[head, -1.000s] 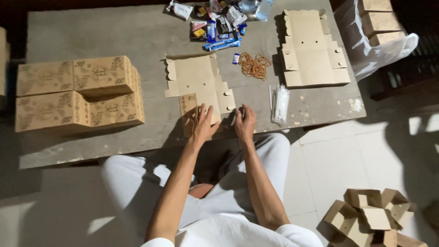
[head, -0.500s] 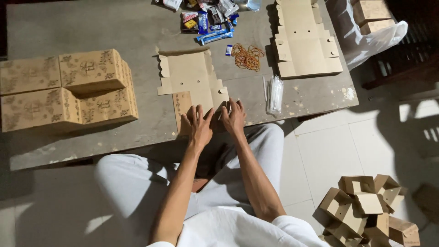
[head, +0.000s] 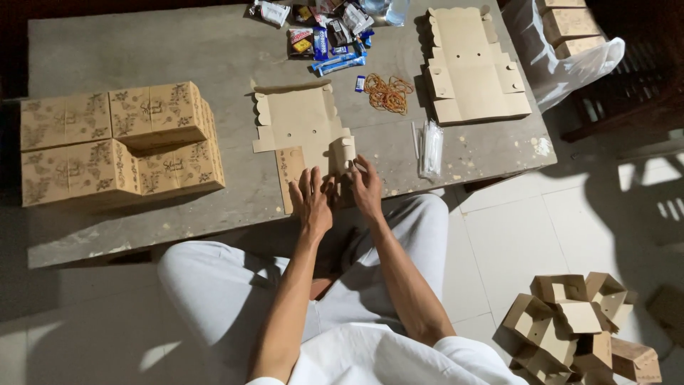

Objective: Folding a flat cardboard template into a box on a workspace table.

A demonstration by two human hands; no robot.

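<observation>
Pressing flat brown box blank (head: pixel 303 135) with open hands, left (head: pixel 311 201), right (head: pixel 367 189), printed brown boxes (head: pixel 117 142) stacked left

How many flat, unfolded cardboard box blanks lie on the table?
2: one blank under the left hand and right hand; another pile at the far right, possibly several stacked.

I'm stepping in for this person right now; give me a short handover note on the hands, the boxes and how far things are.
Left hand and right hand: both pressed on the near edge of the flat box blank, one flap raised between them.
Done: folded boxes stacked at the table's left; more folded boxes on the floor.
Left: this blank is mostly flat; a stack of blanks waits at the far right, rubber bands beside it.
</observation>
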